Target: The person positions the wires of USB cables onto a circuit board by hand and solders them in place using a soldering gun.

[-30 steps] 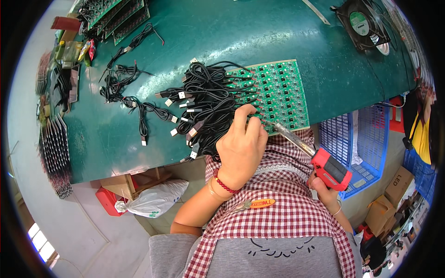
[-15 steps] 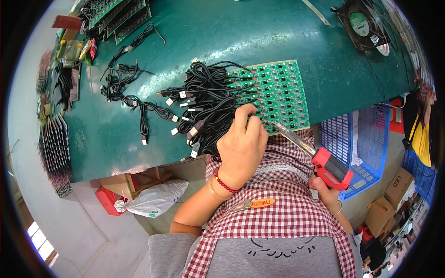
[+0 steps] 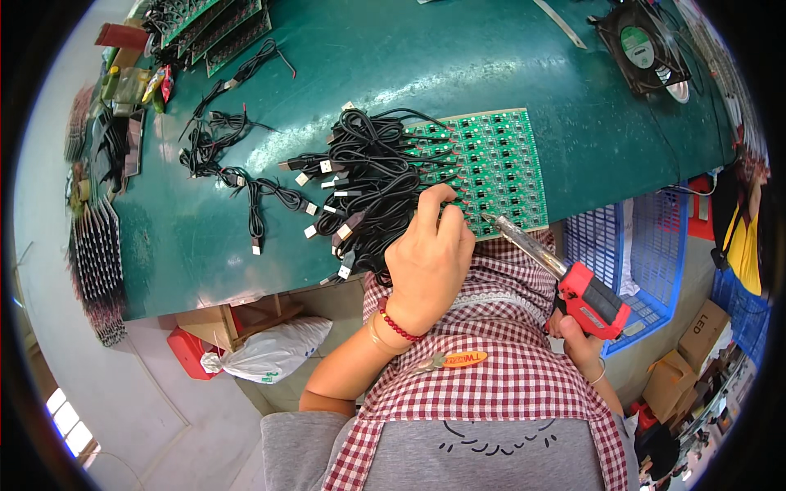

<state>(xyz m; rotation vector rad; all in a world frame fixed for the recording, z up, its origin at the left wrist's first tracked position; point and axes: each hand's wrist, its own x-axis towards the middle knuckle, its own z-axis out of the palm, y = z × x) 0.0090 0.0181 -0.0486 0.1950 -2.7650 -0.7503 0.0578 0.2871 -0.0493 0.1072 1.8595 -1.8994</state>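
Observation:
A green circuit board panel [image 3: 512,164] with rows of small parts lies at the table's front edge. Black USB cables [image 3: 372,155] are bundled along its left side, their thin red wire ends reaching onto the board. My left hand [image 3: 430,258] is closed in a pinch on a USB cable's end at the board's lower left; the fingers partly hide it. My right hand [image 3: 577,344] grips a red and black soldering iron [image 3: 591,301] by its handle, below right of the board. The iron's metal tip points up-left over the board's lower edge; I cannot tell whether it touches.
Loose USB cables [image 3: 255,196] lie left on the green table [image 3: 344,74]. Stacked boards with cables [image 3: 217,37] stand at the far left, a black fan [image 3: 639,45] at the far right. Blue plastic baskets [image 3: 655,245] stand below the table's right edge, a white bag [image 3: 278,350] below its left.
The soldering iron and my right hand have shifted slightly right, and the tip has moved a little away from my left fingers. My left hand stays nearly in place.

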